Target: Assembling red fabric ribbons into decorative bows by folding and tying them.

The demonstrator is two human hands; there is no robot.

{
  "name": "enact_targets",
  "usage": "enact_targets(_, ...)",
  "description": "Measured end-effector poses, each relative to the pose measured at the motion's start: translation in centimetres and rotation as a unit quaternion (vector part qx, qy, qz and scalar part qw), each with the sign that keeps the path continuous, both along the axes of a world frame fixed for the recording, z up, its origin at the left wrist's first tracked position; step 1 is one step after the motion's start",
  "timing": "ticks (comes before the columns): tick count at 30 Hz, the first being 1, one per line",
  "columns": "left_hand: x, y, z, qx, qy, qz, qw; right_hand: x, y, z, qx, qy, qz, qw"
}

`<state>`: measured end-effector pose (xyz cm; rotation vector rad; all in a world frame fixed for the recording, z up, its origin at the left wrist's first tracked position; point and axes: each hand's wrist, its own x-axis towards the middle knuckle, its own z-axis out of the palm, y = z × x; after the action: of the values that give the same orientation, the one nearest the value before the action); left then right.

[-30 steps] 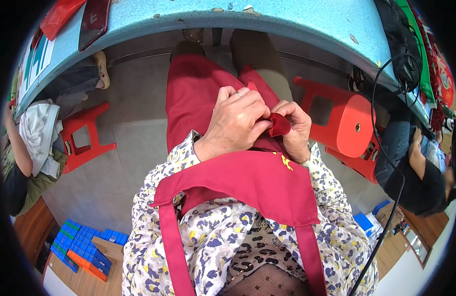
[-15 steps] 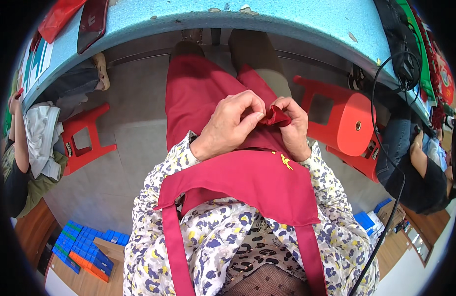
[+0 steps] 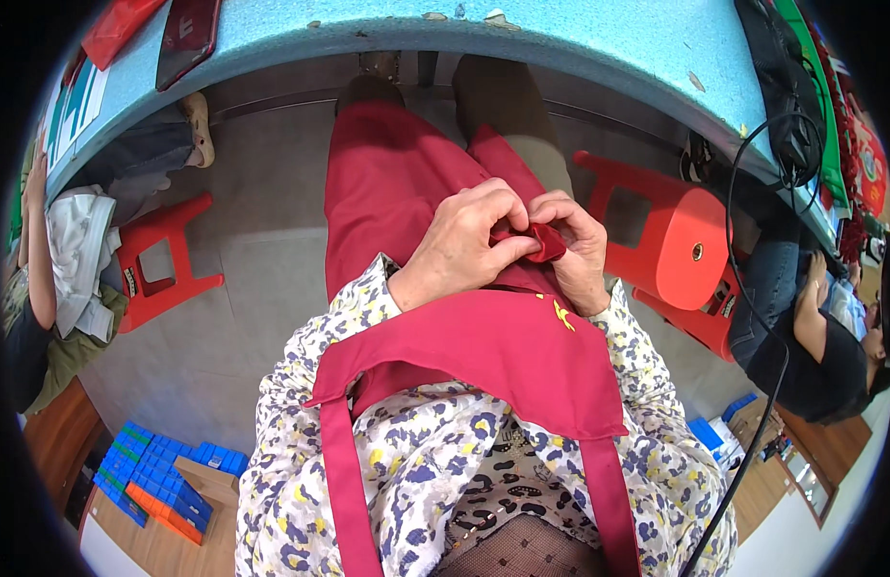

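Between my hands, over my lap, is a small folded piece of red cloth (image 3: 549, 242). My left hand (image 3: 469, 236) pinches its left side with thumb and forefinger. My right hand (image 3: 575, 245) grips the other side, the thumb and fingers curled round it. The two hands nearly touch at the fingertips. Below and behind them lies the dark red apron (image 3: 387, 192) that I wear over a leopard-print shirt. How the piece is folded inside my fingers is hidden.
A speckled blue table (image 3: 599, 38) curves across the front, with a dark red flat case (image 3: 188, 38) at its left. Red stools (image 3: 690, 245) stand at both sides. A black cable (image 3: 778, 375) hangs at the right. People sit on either side; blue boxes (image 3: 161, 466) lie behind left.
My left thumb and fingers have moved right and closed in on the red cloth, towards my right hand. My right hand has stayed nearly in place, its fingers more bent over the piece.
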<state>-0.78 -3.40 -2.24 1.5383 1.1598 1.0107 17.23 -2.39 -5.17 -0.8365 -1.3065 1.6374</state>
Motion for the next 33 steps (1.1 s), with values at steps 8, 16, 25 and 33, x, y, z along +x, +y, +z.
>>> enact_targets(8,-0.2,-0.2,-0.1,0.112,0.096,-0.018,0.989,0.0,-0.6,-0.5,-0.037,0.048,0.001,0.998)
enact_targets(16,0.0,-0.2,-0.6,0.133,0.1,-0.017,0.986,0.1,-0.5,-0.4,-0.077,0.04,0.003,0.996)
enact_targets(25,-1.1,0.0,-1.1,0.095,0.065,-0.064,0.991,-0.2,-0.5,-0.3,-0.034,0.001,-0.013,0.999)
enact_targets(33,1.3,0.5,-0.1,0.274,0.136,0.011,0.952,1.8,1.0,1.7,0.391,-0.222,-0.074,0.89)
